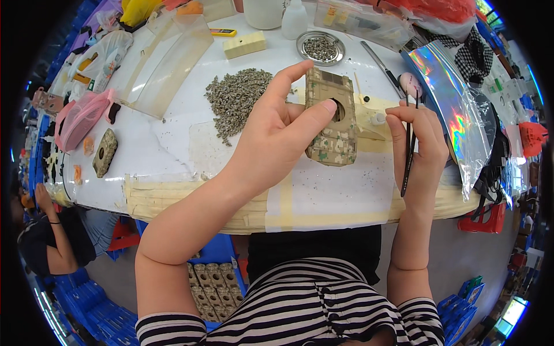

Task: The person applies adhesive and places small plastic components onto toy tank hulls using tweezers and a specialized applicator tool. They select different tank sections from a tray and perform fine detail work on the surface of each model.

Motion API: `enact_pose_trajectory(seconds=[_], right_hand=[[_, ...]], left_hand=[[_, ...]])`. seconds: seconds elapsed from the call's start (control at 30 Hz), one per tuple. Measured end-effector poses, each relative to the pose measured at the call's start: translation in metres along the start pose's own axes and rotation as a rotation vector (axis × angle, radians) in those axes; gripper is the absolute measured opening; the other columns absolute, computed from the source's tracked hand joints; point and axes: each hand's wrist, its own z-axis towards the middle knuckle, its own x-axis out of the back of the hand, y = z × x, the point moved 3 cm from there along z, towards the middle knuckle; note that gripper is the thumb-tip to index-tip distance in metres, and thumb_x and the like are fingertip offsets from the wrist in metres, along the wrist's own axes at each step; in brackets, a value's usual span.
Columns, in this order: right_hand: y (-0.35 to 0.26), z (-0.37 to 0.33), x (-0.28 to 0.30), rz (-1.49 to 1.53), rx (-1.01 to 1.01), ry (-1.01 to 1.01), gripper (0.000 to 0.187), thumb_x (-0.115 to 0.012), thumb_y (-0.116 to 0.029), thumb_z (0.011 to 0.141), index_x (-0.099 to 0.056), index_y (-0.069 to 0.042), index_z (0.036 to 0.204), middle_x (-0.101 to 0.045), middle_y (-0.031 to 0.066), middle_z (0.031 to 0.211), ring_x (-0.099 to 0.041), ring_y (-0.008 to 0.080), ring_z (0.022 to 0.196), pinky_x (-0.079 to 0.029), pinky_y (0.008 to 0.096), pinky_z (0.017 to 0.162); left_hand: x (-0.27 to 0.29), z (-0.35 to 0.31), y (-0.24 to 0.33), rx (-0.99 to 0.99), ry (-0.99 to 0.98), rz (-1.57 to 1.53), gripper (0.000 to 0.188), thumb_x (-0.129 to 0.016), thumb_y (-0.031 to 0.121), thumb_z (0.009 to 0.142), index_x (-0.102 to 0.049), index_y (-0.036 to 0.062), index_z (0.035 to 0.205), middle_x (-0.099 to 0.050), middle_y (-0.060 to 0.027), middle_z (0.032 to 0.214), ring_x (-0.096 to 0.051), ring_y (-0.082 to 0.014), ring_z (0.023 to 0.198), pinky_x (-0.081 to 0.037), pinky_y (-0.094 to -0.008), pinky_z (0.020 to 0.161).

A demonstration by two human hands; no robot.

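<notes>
My left hand (277, 127) grips a camouflage-patterned plastic housing (332, 144) with a round hole, tilted above the table, its thumb lying at the hole's edge. In my right hand (424, 132), closed fingers hold black tweezers (409, 153) upright, the prongs pointing away from me and spread a little. Close to the right thumb is a small white cylinder (378, 119); whether the thumb touches it I cannot tell. Left of the housing lies a heap of small grey metal parts (236, 95). Behind it, a round metal dish (340, 56) holds more such parts.
A second camouflage housing (105, 153) and a pink mesh cap (83, 121) lie at the left. Farther back are a clear plastic tray (173, 63), a cream block (244, 45) and a white bottle (295, 22). A shiny holographic bag (444, 98) borders the right arm. Another person's hand (43, 198) shows far left.
</notes>
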Motion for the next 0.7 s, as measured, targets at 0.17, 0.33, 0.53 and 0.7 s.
enact_pose_trajectory(seconds=[0.17,0.33,0.53,0.7], right_hand=[[0.001,-0.002,0.001,0.027,-0.044,0.035,0.010,-0.068,-0.005,0.080,-0.064,-0.001,0.088,-0.063,0.0088,0.080,-0.058,0.0223,0.076,-0.045,0.0315,0.072],[0.009,-0.011,0.005,0.059,-0.125,0.032,0.015,-0.057,-0.012,0.093,-0.063,0.001,0.095,-0.066,0.0065,0.091,-0.060,0.0121,0.083,-0.046,0.0246,0.079],[0.014,-0.013,0.001,0.181,-0.194,0.099,0.017,-0.056,-0.014,0.094,-0.063,0.001,0.094,-0.067,0.0066,0.091,-0.061,0.0110,0.086,-0.046,0.0236,0.081],[0.012,-0.016,0.001,0.283,-0.199,0.113,0.018,-0.057,-0.014,0.094,-0.063,0.002,0.092,-0.068,0.0082,0.089,-0.062,0.0114,0.084,-0.047,0.0236,0.080]], left_hand=[[0.000,0.002,0.001,-0.024,0.030,-0.047,0.056,-0.059,0.017,0.089,-0.031,-0.0044,0.133,-0.067,-0.0097,0.082,-0.059,-0.0067,0.072,-0.043,-0.0210,0.061],[0.012,0.006,0.007,-0.078,0.068,-0.090,0.052,-0.062,0.016,0.086,-0.036,-0.0033,0.127,-0.065,-0.0117,0.088,-0.061,-0.0107,0.076,-0.048,-0.0261,0.064],[0.060,-0.030,0.031,-0.389,0.158,-0.200,0.043,-0.054,0.013,0.090,-0.040,0.0011,0.128,-0.062,-0.0146,0.106,-0.063,-0.0203,0.095,-0.052,-0.0327,0.083],[0.123,-0.169,0.020,-0.527,-0.025,-0.387,0.055,-0.038,0.022,0.100,-0.013,0.0020,0.146,-0.030,-0.0258,0.143,-0.045,-0.0355,0.124,-0.044,-0.0439,0.101]])
